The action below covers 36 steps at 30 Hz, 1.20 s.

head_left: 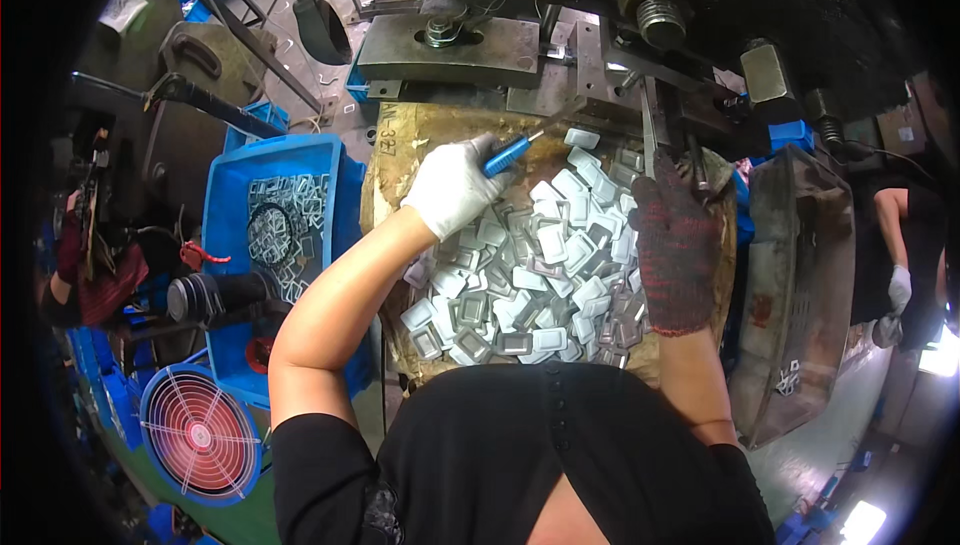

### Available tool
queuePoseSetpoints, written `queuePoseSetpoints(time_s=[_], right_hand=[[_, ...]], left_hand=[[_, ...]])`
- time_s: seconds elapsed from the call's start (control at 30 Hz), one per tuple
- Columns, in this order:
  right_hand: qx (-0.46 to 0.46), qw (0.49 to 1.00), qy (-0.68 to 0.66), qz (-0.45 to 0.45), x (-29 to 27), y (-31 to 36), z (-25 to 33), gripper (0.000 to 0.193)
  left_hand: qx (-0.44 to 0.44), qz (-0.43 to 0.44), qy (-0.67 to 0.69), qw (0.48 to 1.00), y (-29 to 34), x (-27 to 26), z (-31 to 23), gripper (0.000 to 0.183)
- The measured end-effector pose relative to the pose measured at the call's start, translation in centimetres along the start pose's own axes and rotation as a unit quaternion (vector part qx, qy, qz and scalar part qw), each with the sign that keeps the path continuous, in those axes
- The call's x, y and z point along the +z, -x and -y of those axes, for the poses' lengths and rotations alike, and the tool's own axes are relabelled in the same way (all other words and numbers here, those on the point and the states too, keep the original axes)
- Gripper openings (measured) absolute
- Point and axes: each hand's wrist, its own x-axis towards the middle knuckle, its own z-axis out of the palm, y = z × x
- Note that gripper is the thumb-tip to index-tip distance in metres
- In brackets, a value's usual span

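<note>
My left hand [455,188], in a white glove, is closed around a blue-handled tool [508,154] with a thin shaft that points up and right toward the press. A dark glove with red flecks covers my right hand [677,255], at the right edge of the pile. Its fingers are curled at the lower end of a thin flat metal strip [648,125], which they seem to grip; the fingertips are partly hidden. Between my hands lies a heap of small grey rectangular metal pieces [540,285], shallow and rimmed, on a worn brown board [405,140].
Ahead stands a press with a steel clamp block [450,48] and large bolts [660,15] overhead. At left are a blue bin [345,180] of thin metal frames and a round fan [200,435]. A metal trough [790,295] stands at right. Other people work at both sides.
</note>
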Motion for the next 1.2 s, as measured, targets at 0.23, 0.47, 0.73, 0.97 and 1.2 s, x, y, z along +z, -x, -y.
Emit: queuePoseSetpoints(time_s=[0.23,0.47,0.73,0.97,1.2], right_hand=[[0.059,0.992,-0.113,-0.001,0.0,0.3,0.9,0.036],[-0.041,0.989,0.131,-0.053,0.1,0.7,0.9,0.032],[0.153,0.985,-0.049,-0.058,-4.4,1.3,-1.0,0.037],[0.197,0.972,-0.121,-0.044,-5.7,3.6,0.4,0.041],[0.178,0.975,-0.128,0.024,-5.5,5.6,1.9,0.041]], left_hand=[[0.022,-0.077,-0.008,0.997,0.4,0.8,1.2,0.033],[0.045,-0.058,-0.008,0.997,1.7,0.2,0.5,0.031],[0.413,0.101,-0.147,0.893,2.8,2.1,-2.3,0.043],[0.225,-0.013,-0.265,0.938,0.5,1.5,-0.3,0.031],[-0.029,-0.134,0.294,0.946,0.2,-1.5,5.7,0.032]])
